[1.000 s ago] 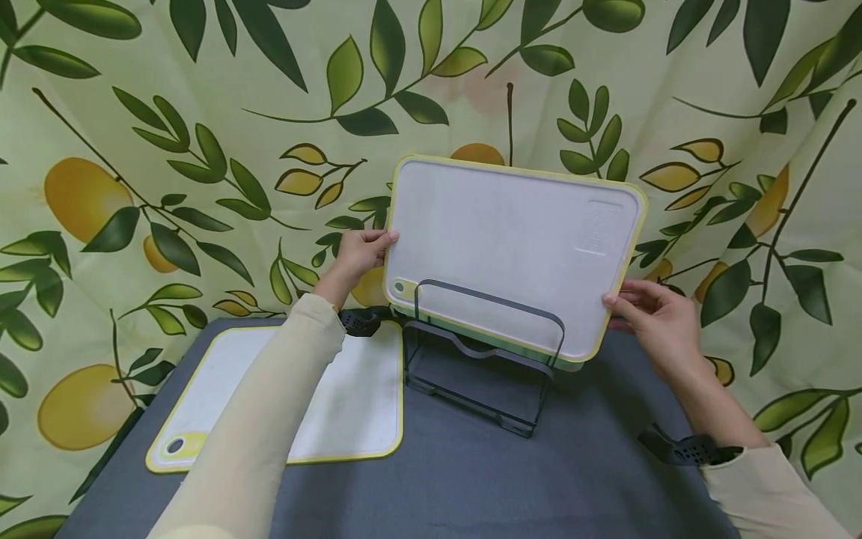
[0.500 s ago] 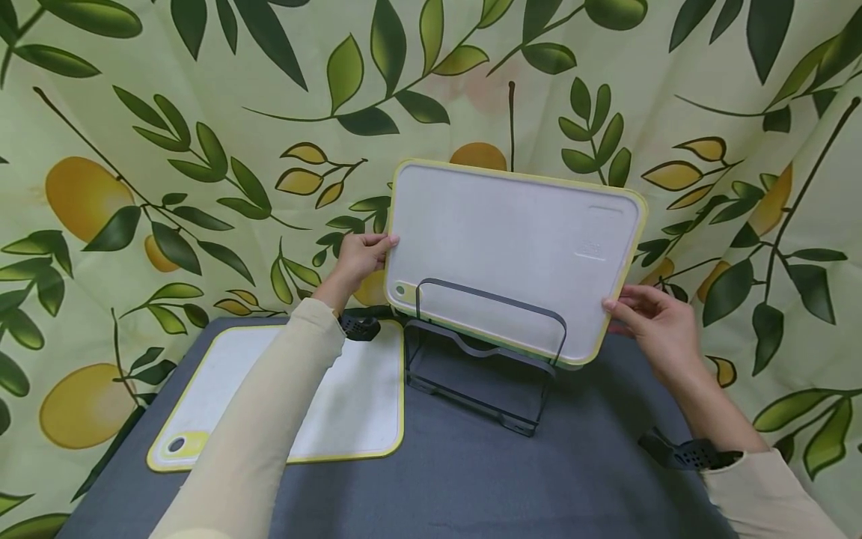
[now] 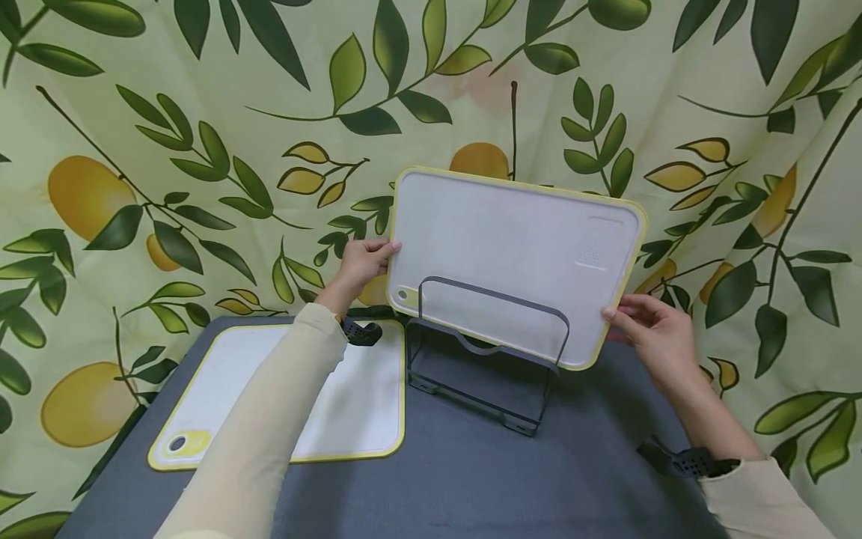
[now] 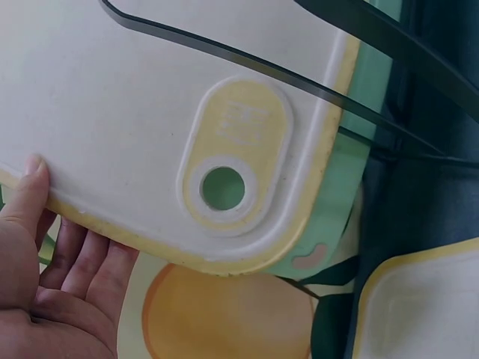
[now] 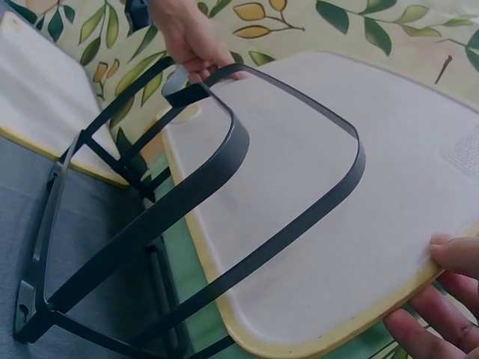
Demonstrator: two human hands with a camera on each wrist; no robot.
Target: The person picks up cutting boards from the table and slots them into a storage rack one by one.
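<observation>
A white cutting board with a yellow rim stands tilted in the head view, its lower part behind the front loop of a dark metal rack. My left hand pinches its left edge, thumb on the white face. On the opposite edge my right hand pinches the board low down, near the corner. The left wrist view shows a holed yellow patch in the board's corner. Close behind it is a pale green board, mostly hidden.
Another white cutting board with a yellow rim lies flat on the grey tablecloth, left of the rack and partly under my left forearm. A curtain printed with leaves and fruit hangs close behind the table.
The held board has come down a little, with both hands still on its edges. In the head view, the green strip under its lower edge is now covered. The rack has stayed put.
</observation>
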